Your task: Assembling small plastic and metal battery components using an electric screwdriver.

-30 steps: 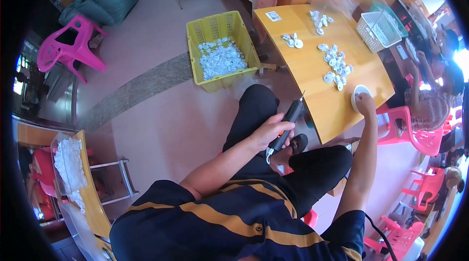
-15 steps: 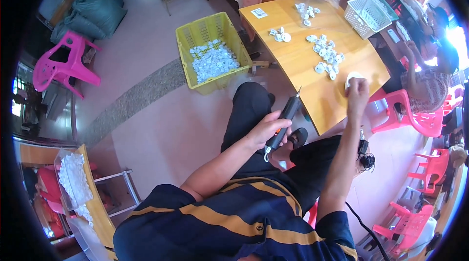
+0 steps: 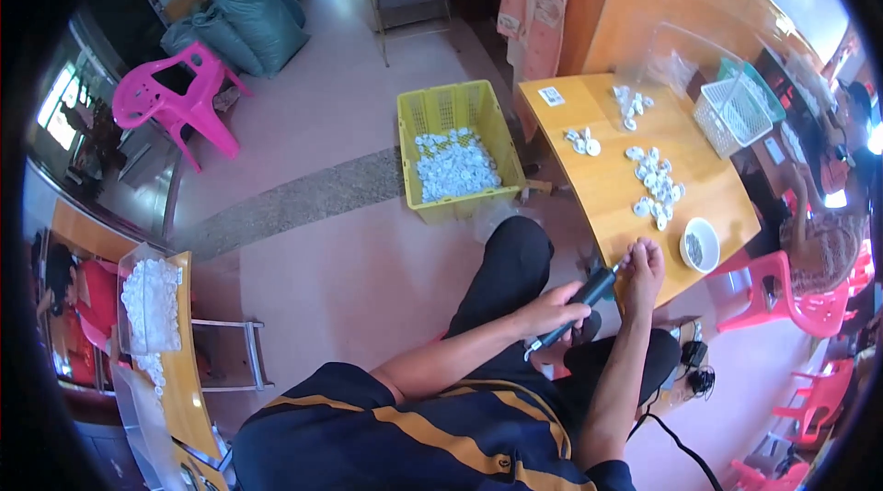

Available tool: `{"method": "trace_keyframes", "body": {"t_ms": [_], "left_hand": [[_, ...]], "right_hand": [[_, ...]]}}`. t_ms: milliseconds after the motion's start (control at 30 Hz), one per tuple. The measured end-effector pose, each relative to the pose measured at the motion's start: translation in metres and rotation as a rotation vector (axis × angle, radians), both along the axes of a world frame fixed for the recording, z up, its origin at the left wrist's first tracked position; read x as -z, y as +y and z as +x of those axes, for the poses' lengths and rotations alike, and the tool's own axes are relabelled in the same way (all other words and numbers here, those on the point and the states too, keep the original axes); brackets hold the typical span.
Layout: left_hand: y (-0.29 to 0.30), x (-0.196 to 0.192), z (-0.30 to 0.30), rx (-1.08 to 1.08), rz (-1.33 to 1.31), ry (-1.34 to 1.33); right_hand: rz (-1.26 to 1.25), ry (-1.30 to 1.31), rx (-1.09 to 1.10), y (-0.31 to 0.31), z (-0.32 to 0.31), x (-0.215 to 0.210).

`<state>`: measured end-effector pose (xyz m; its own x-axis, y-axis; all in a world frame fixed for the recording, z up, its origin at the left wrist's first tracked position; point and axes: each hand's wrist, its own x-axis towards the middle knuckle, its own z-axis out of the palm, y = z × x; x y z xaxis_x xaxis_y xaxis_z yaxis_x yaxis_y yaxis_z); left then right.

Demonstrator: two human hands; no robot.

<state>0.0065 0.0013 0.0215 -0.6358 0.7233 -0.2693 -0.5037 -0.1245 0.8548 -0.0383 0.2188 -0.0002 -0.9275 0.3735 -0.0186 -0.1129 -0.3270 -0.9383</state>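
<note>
Apparently mid-course: left of the table, a yellow crate holds many white pieces, finished or not I cannot tell; by the table's near edge, the left hand wraps a black screwdriver, its tip beside the right hand, pinched narrow, contents unclear; on the table, clustered white parts remain, near a bowl of grey bits.

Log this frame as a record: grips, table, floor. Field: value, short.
Left grip: closed around black handheld tool
Right grip: fingers bent beside tool's tip; anything pinched is too small to tell
Table: loose groups of white round parts; white basket toward far right
Bowl: white, near table's right edge, small grey pieces inside
Floor: yellow crate partly filled with white pieces; pink chair farther left
</note>
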Motion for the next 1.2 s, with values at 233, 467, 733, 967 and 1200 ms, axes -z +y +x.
{"method": "trace_keyframes", "body": {"t_ms": [233,467,733,967,1200], "left_hand": [[0.002,0.006,0.002,-0.014,-0.071,0.060],[0.003,0.010,-0.002,-0.018,-0.060,0.048],[0.001,0.007,-0.006,-0.029,-0.113,0.097],[-0.003,0.003,-0.003,0.004,0.085,-0.148],[-0.001,0.015,-0.003,-0.017,0.027,-0.026]], "right_hand": [[-0.012,-0.012,-0.017,0.000,0.003,0.005],[0.003,-0.066,0.004,0.001,0.001,0.006],[0.040,-0.047,-0.033,-0.002,-0.001,0.000],[0.024,-0.049,-0.077,0.002,0.003,-0.002],[0.055,-0.113,-0.156,-0.002,0.005,-0.007]]}}
